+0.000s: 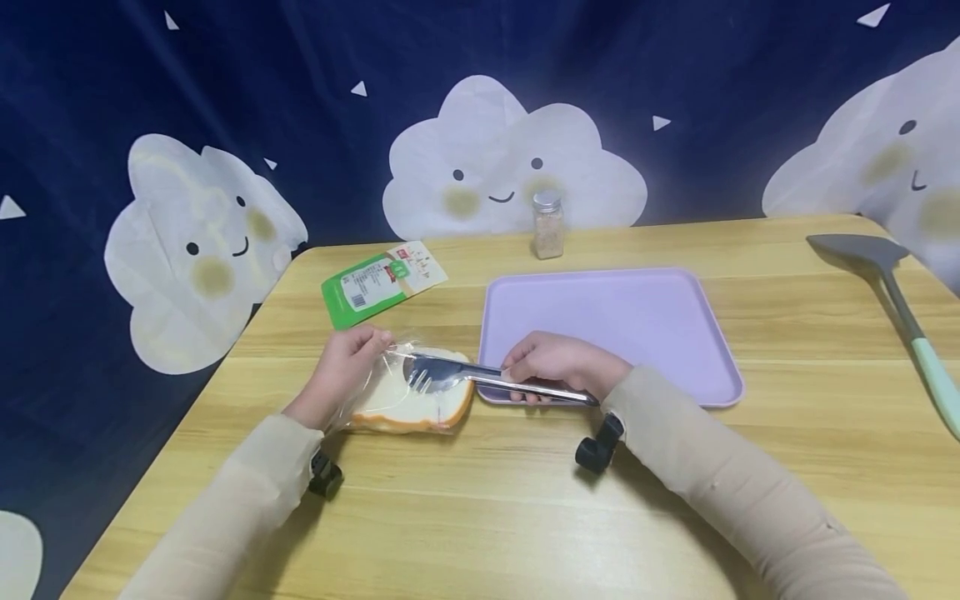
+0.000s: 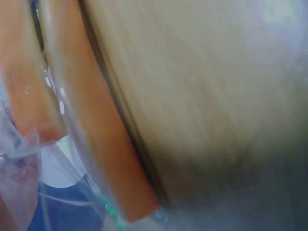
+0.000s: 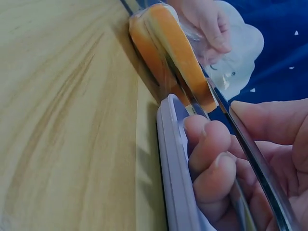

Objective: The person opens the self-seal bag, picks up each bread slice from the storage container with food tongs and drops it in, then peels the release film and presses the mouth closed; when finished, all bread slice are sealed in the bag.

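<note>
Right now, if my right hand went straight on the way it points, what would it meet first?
Probably the bread, which its tongs touch; your left hand lies beyond, though depth is unclear.

Orange-crusted bread slices and clear plastic film
Two crusts slant side by side, next to wood-grained tabletop

No words or numbers can be read. On the far left of the table, the green and white packet bears a pale label with lines of print too small to make out and a barcode near its left end. Farther right, a red mark is equally illegible.
</note>
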A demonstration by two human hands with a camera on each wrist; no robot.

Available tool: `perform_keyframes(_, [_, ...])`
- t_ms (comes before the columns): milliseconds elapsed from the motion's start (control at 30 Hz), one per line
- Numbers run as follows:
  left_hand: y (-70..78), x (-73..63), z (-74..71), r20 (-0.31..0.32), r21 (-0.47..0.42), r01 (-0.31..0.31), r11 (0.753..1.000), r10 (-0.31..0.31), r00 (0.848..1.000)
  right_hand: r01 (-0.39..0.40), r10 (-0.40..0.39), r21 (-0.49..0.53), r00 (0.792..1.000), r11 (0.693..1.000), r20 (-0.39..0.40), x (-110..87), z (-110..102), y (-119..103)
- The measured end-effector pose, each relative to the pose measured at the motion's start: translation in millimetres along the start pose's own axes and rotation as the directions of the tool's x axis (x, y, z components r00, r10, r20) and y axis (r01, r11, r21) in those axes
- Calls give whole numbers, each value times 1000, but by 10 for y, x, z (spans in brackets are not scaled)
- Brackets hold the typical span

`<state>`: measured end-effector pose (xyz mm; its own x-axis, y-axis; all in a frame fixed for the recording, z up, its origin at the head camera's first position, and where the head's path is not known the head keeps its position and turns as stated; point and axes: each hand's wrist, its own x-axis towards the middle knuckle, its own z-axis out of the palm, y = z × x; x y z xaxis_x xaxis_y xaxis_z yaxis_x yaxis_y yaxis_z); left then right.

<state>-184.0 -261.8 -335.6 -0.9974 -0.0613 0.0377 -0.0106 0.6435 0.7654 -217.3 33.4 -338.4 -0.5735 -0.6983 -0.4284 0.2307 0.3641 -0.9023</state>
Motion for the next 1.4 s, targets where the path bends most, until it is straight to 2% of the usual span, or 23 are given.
perform_keyframes(100, [4, -29, 7, -12, -18, -45, 999, 45, 999, 0, 0, -7, 1000, 1000, -13, 7, 12, 9])
perform_keyframes(167, [6, -49, 13, -19, -17, -97, 995, 97, 995, 1, -1, -15, 1000, 1000, -19, 6, 19, 12])
perform_keyframes(300, [12, -88, 36, -49, 4, -220, 975, 220, 974, 2, -3, -28, 1000, 1000, -21, -1, 27, 15])
perform_keyframes(433, [24, -115, 53, -67, 71, -292, 954, 297, 952, 3, -4, -28, 1000, 1000, -18, -1, 38, 16])
perform_keyframes(733, [26, -118, 17, -52, 182, -291, 939, 305, 951, 14, -14, 7, 999, 1000, 33, -39, 4, 11])
perform_keyframes(967, [27, -89, -31, -35, 235, -358, 904, 376, 926, 24, -24, -5, 998, 1000, 55, -95, -46, 17])
perform_keyframes(1033, [19, -86, -46, -29, 229, -358, 905, 373, 927, 25, -25, -10, 998, 1000, 51, -123, -64, 20])
perform_keyframes(1200, [-21, -95, -81, -29, 197, -301, 933, 312, 950, 29, -28, -28, 999, 999, 46, -199, -100, 28])
perform_keyframes(1400, [-49, -99, -68, -56, 188, -308, 932, 323, 945, 20, -20, -42, 1000, 999, 7, -289, -99, 42])
